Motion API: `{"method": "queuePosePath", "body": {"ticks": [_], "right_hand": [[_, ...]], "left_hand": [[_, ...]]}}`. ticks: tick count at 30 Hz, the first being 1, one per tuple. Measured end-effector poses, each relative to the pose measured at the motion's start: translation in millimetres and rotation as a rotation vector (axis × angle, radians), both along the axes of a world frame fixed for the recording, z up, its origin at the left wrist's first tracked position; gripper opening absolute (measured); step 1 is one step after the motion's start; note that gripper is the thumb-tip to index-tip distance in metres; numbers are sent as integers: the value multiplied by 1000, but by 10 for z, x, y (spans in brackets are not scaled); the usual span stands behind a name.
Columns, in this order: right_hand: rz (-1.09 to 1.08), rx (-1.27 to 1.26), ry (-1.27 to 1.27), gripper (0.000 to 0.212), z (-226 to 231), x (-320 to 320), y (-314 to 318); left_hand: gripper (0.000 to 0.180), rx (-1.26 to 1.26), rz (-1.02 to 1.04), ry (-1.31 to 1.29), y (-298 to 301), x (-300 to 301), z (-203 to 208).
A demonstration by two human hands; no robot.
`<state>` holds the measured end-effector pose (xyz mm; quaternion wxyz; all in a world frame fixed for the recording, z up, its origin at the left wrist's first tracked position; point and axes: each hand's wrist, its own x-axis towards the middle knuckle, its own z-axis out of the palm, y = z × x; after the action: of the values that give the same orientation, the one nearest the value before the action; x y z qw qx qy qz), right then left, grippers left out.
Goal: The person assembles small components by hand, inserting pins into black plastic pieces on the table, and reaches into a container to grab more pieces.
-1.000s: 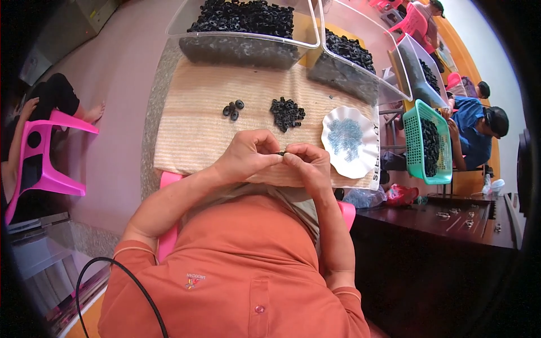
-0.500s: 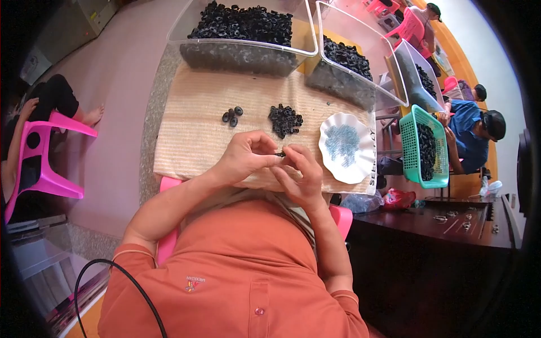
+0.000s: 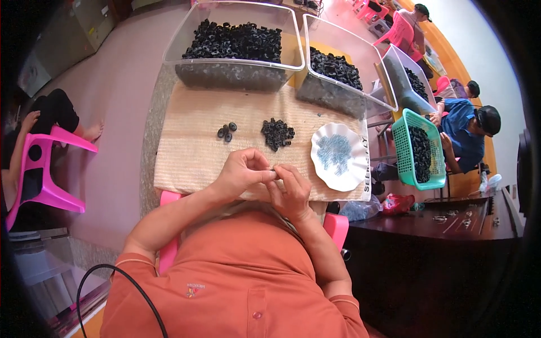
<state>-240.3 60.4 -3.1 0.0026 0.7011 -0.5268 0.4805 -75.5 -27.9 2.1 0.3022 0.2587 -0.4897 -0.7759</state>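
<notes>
My left hand [image 3: 243, 173] and my right hand [image 3: 291, 192] meet above the near edge of the cloth. Their fingertips pinch a small black part [image 3: 274, 168], mostly hidden by the fingers. Beyond them on the cloth lies a pile of small black ring-shaped parts [image 3: 277, 134]. A few larger, rounded black pieces [image 3: 227, 132] sit to its left. To the right stands a white dish [image 3: 349, 181] with a wavy rim, holding many tiny blue-grey pieces [image 3: 333, 152] too small to make out.
Two clear plastic bins [image 3: 235, 63] [image 3: 332, 97] of black parts stand along the table's far side. At right are a green basket [image 3: 402, 152] of black parts and a co-worker in blue [image 3: 463, 132]. A pink stool [image 3: 48, 169] and a seated person are at left.
The black part between my fingertips shows less than before, and my fingers have closed further around it. The whole view has shifted slightly, with the table things sitting lower in it.
</notes>
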Motion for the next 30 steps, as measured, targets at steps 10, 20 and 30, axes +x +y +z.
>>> {"method": "queuePosePath", "body": {"ticks": [10, 20, 30], "right_hand": [[-15, 153, -494, 50, 12, -66, 65], [8, 163, -435, 38, -103, -45, 96], [28, 186, -509, 16, -42, -99, 2]], "left_hand": [[10, -548, 173, -240, -223, -373, 630], [20, -1276, 341, -411, -1500, -1280, 1402], [13, -1021, 292, -594, -1256, 20, 469]]}}
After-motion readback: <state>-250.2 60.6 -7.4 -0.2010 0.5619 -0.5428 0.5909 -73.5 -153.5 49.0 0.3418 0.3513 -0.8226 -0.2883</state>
